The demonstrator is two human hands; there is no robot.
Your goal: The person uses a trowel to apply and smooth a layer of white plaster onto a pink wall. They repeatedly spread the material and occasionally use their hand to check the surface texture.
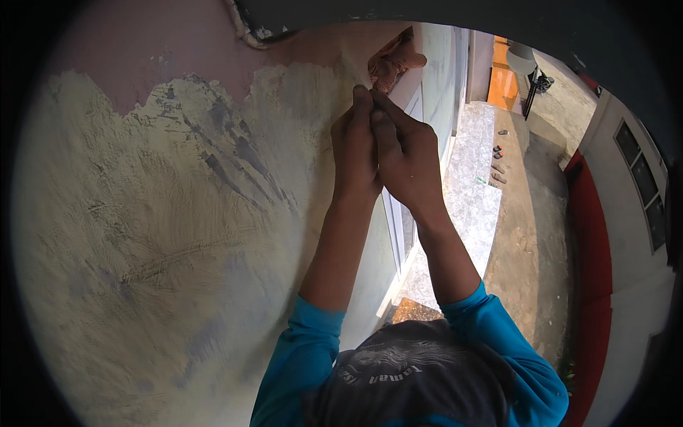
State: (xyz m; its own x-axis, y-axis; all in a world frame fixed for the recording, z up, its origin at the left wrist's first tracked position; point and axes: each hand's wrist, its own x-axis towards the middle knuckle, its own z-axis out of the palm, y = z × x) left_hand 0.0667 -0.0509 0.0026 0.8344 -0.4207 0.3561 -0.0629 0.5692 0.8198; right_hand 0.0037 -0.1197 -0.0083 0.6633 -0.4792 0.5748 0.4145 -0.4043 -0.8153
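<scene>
My left hand (353, 146) and my right hand (409, 156) are raised in front of me, pressed against each other beside the wall. Both have their fingers closed, thumbs and fingertips meeting at the top; whatever they may hold is hidden. Just beyond the fingertips, a rough reddish-brown patch (390, 65) with a dark edge shows at the wall's corner; whether it is bare brick or a separate lump I cannot tell. Left of my hands the wall (178, 235) carries uneven pale, scraped-looking plaster with greyish patches, and pink paint (142, 43) above it.
A dark overhang (441, 13) runs across the top. Below on the right lie a pale tiled ledge (466, 192) and a concrete floor (519, 235) with several shoes (498, 167). Farther right stand a red panel (590, 285) and a white wall with dark windows (637, 171).
</scene>
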